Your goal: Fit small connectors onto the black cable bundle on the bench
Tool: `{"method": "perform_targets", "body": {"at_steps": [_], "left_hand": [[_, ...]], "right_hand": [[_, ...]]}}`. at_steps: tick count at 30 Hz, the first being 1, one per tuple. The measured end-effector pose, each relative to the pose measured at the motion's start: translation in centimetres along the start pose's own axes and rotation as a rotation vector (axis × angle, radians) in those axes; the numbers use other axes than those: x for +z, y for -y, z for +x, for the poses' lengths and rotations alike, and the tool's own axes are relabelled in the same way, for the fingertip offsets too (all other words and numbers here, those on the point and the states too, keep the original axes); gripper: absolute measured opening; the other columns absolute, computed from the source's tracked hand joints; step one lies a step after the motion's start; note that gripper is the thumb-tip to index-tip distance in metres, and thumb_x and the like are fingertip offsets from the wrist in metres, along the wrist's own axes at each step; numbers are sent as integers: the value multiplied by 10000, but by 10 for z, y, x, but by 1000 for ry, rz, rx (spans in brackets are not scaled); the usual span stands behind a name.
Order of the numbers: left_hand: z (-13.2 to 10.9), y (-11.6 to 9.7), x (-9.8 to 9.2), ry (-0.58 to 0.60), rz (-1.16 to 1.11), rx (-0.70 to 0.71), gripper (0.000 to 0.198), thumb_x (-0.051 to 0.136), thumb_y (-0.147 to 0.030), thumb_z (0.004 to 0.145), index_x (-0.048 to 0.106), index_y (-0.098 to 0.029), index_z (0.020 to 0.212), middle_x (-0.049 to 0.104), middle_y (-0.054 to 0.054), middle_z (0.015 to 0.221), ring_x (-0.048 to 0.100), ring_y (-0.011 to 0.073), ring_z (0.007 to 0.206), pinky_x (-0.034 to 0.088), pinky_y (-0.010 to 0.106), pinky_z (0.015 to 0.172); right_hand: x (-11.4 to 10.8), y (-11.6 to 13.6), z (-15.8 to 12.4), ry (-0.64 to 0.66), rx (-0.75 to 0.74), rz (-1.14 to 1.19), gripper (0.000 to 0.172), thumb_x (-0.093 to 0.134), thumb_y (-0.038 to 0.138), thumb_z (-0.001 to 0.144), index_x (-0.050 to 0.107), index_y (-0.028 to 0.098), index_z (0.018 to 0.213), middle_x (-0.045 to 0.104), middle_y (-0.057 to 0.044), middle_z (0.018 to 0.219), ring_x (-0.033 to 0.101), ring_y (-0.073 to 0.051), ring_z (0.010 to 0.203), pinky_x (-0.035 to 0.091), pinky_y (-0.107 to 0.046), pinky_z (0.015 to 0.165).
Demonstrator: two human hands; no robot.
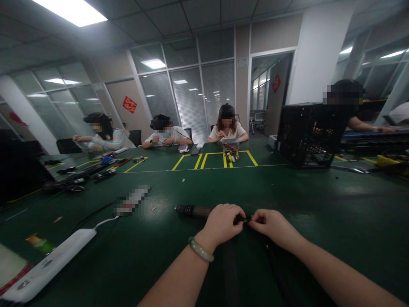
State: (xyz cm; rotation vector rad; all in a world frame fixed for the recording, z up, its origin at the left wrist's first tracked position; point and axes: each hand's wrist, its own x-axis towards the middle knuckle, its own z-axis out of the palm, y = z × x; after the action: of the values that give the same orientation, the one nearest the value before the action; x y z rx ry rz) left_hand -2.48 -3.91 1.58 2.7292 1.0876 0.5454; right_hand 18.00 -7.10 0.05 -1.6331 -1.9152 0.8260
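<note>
Head view: the left hand (223, 222) and right hand (271, 224) meet over the green desk (319, 204). Each grip is pinched tight on a small dark part (246, 220) between them. A dark tool (193, 210) lies just left of the left grip. This looks like fiddly fitting work that needs steady fingers. The red sign (129, 104) is too small to read.

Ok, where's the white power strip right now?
In the head view, the white power strip lies at the lower left of the green table, well left of the left hand, which pinches a small dark part with the right hand.
</note>
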Motion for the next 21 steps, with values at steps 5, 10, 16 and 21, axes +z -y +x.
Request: {"method": "perform_targets", "body": {"at_steps": [5, 10, 16, 21], "left_hand": [[0, 1, 0, -13, -18, 23, 145, 619, -230, 805, 626, -239, 949, 654, -34, 945, 586, 162, 895, 431, 320, 841], [-1, 1, -2, 16, -19, 21, 159, 608, -228, 807, 638, -226, 963, 661, -6, 968, 591, 182, 917, 428, 324, 853], [-3, 0, -1, -9, -39, 29, 162, 594, -229, 811, 626, -224, 970, 654, 5, 976, 584, 188, 928, 425, 336, 871], [-4, 0, 0, -25, -35, 37, 169, 585, -216, 800, 617, -230, 966, 645, -5, 969, 580, 182, 916, 427, 324, 846]], "right_hand": [[1, -2, 0, 6, -16, 8, 188, 621, 379, 822, 692, 205, 814, 711, -15, 786, 645, -179, 710, 409, -232, 571], [2, -3, 1, -10, -47, -2, 170, 635, 363, 808, 691, 203, 806, 706, -7, 752, 642, -179, 696, 401, -231, 566], [0, -2, 1, 9, -30, -10, 167, 630, 368, 814, 695, 214, 812, 707, -6, 775, 637, -179, 709, 402, -233, 570], [0, -2, 0, 12, -36, -10, 173, 632, 374, 815, 692, 212, 815, 703, -3, 771, 637, -177, 707, 402, -233, 569]]}}
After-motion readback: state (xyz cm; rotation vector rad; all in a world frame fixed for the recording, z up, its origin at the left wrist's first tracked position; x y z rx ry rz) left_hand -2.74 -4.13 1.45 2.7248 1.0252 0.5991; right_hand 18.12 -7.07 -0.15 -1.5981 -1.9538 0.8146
